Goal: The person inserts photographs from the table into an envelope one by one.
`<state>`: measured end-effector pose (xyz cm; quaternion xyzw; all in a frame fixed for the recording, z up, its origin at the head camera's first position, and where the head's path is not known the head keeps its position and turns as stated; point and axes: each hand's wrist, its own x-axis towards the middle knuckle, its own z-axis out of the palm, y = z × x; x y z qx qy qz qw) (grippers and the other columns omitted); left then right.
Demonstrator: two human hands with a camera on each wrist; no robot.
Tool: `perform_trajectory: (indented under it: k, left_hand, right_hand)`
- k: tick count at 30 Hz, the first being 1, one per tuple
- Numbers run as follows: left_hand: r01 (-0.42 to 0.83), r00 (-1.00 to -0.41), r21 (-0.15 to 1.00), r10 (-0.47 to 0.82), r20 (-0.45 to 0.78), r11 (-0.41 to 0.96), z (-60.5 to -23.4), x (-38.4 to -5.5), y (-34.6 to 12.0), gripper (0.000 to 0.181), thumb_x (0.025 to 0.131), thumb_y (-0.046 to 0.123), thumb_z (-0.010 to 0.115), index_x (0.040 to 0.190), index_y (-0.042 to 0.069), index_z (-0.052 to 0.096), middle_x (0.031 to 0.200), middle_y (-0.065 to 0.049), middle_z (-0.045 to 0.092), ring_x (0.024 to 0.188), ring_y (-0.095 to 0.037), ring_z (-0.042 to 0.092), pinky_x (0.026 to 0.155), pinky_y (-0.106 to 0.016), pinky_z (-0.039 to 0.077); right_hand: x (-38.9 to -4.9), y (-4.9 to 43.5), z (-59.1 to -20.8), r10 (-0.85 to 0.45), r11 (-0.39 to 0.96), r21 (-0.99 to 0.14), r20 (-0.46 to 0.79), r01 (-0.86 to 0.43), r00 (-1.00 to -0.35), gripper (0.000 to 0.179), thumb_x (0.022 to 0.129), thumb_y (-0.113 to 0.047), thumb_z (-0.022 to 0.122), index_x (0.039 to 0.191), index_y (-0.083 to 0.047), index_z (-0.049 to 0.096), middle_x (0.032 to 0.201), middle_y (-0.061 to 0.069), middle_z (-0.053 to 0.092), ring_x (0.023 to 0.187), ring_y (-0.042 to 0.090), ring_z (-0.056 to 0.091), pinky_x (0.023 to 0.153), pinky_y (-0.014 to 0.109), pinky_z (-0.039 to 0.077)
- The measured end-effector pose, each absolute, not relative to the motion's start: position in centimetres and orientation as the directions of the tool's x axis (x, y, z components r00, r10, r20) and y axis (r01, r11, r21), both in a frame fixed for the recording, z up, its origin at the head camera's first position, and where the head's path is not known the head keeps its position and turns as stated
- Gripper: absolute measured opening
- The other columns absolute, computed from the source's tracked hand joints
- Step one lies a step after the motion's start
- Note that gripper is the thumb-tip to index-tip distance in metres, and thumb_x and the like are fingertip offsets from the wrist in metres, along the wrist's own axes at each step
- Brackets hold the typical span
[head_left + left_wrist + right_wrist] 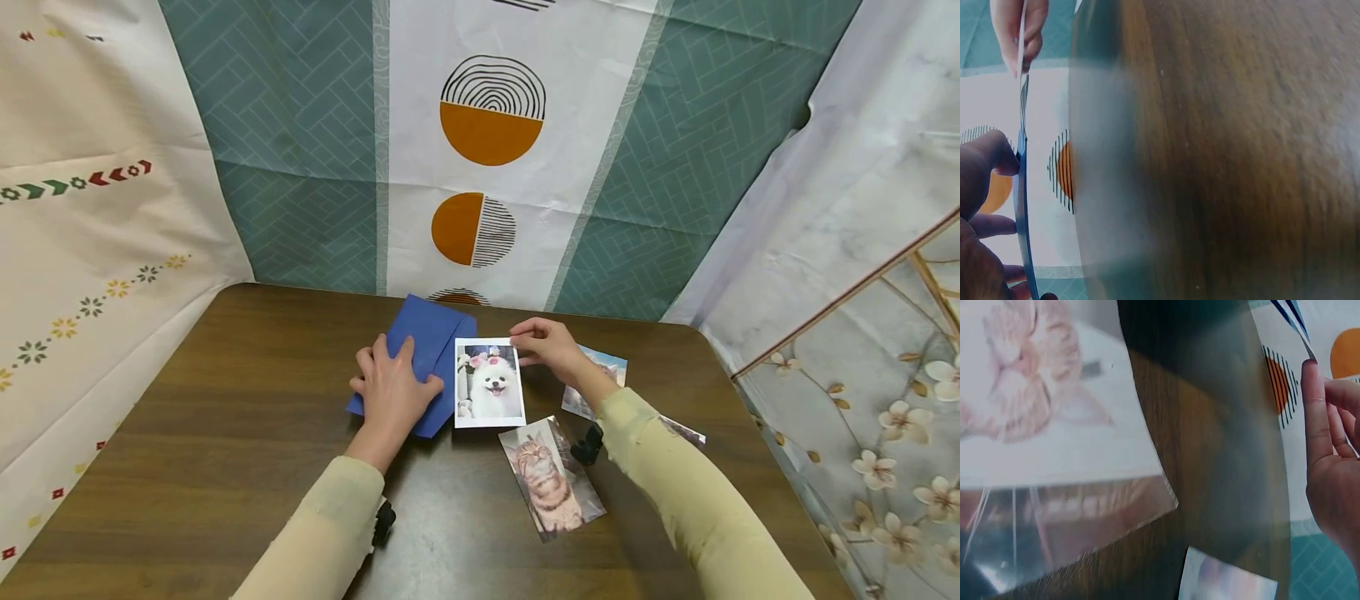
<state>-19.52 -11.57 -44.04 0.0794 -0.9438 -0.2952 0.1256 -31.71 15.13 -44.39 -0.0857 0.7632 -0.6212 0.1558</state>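
My left hand (392, 384) grips a blue envelope (432, 329), holding it up off the table; the left wrist view shows the envelope (1022, 212) edge-on, with fingers on its near face and fingertips round its lower edge. My right hand (551, 346) pinches a photo print of a white dog (491, 387) by its upper right edge, between thumb and fingers. The print's left edge overlaps the envelope's right side in the head view. Edge-on, the print (1023, 37) lines up with the envelope's opening end.
On the brown table (262, 467), a photo of an orange cat (551, 483) lies below the dog print. Another photo (603, 367) lies behind the right hand, and a further one (682, 430) is partly hidden under the right forearm. A patterned cloth (495, 233) hangs behind the table.
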Motion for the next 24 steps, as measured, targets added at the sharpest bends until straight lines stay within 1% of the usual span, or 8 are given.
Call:
perform_trajectory:
  k: [3, 9, 11, 15, 19, 22, 24]
  left_hand:
    - [-0.082, -0.957, 0.59, -0.228, 0.177, 0.803, -43.9, -19.6, -11.5, 0.074, 0.088, 0.033, 0.078, 0.153, 0.005, 0.057, 0.163, -0.033, 0.033, 0.142, -0.056, 0.029, 0.096, -0.08, 0.035]
    - [-0.101, -0.961, 0.602, -0.235, 0.147, 0.792, -43.5, -19.8, -11.3, 0.075, 0.09, 0.034, 0.077, 0.155, 0.004, 0.055, 0.164, -0.032, 0.031, 0.144, -0.054, 0.027, 0.099, -0.079, 0.034]
    - [-0.11, -0.962, 0.604, -0.238, 0.136, 0.789, -43.4, -19.9, -11.2, 0.075, 0.09, 0.034, 0.076, 0.155, 0.004, 0.055, 0.165, -0.033, 0.03, 0.145, -0.054, 0.026, 0.1, -0.079, 0.034]
    - [-0.123, -0.962, 0.605, -0.243, 0.121, 0.786, -43.2, -19.9, -11.0, 0.077, 0.09, 0.034, 0.076, 0.156, 0.004, 0.053, 0.165, -0.033, 0.029, 0.146, -0.054, 0.025, 0.102, -0.079, 0.033]
    - [-0.138, -0.962, 0.605, -0.252, 0.108, 0.784, -43.0, -20.0, -10.9, 0.078, 0.09, 0.036, 0.076, 0.157, 0.004, 0.052, 0.165, -0.033, 0.028, 0.146, -0.054, 0.025, 0.103, -0.079, 0.033]
    - [-0.141, -0.961, 0.607, -0.257, 0.107, 0.782, -42.9, -20.1, -10.9, 0.078, 0.09, 0.036, 0.076, 0.157, 0.004, 0.052, 0.165, -0.033, 0.028, 0.146, -0.054, 0.025, 0.103, -0.079, 0.033]
    - [-0.142, -0.96, 0.608, -0.258, 0.106, 0.781, -42.9, -20.2, -10.8, 0.078, 0.091, 0.037, 0.076, 0.157, 0.005, 0.052, 0.165, -0.033, 0.028, 0.146, -0.054, 0.025, 0.102, -0.079, 0.033]
  right_hand:
    - [-31.8, 14.5, -44.2, -0.316, 0.206, -0.978, -0.103, 0.038, -0.943, 0.035, 0.102, -0.002, 0.069, 0.131, 0.017, 0.06, 0.101, 0.003, 0.072, 0.093, 0.016, 0.073, 0.08, 0.04, 0.065]
    - [-31.9, 13.0, -43.8, -0.265, 0.167, -0.986, -0.062, 0.017, -0.962, 0.028, 0.1, -0.001, 0.071, 0.124, 0.013, 0.066, 0.099, 0.005, 0.069, 0.088, 0.015, 0.072, 0.074, 0.034, 0.065]
    - [-32.0, 12.5, -43.8, -0.25, 0.15, -0.989, -0.058, 0.021, -0.967, 0.025, 0.1, 0.0, 0.071, 0.122, 0.011, 0.068, 0.098, 0.005, 0.069, 0.087, 0.016, 0.072, 0.074, 0.034, 0.065]
    - [-32.0, 11.6, -43.9, -0.236, 0.109, -0.994, -0.048, 0.022, -0.97, 0.025, 0.1, 0.002, 0.07, 0.122, 0.012, 0.067, 0.098, 0.005, 0.068, 0.086, 0.015, 0.071, 0.074, 0.034, 0.065]
    - [-32.0, 10.9, -43.9, -0.234, 0.079, -0.997, -0.041, 0.023, -0.971, 0.028, 0.1, 0.004, 0.069, 0.125, 0.016, 0.065, 0.098, 0.005, 0.07, 0.086, 0.014, 0.072, 0.072, 0.032, 0.065]
    - [-32.1, 10.5, -43.7, -0.228, 0.066, -0.998, -0.04, 0.026, -0.973, 0.029, 0.1, 0.003, 0.069, 0.126, 0.016, 0.064, 0.098, 0.006, 0.071, 0.086, 0.013, 0.072, 0.072, 0.033, 0.065]
    - [-32.0, 10.2, -43.6, -0.219, 0.06, -0.998, -0.036, 0.024, -0.975, 0.028, 0.1, 0.003, 0.07, 0.125, 0.015, 0.065, 0.098, 0.006, 0.071, 0.085, 0.014, 0.072, 0.076, 0.038, 0.065]
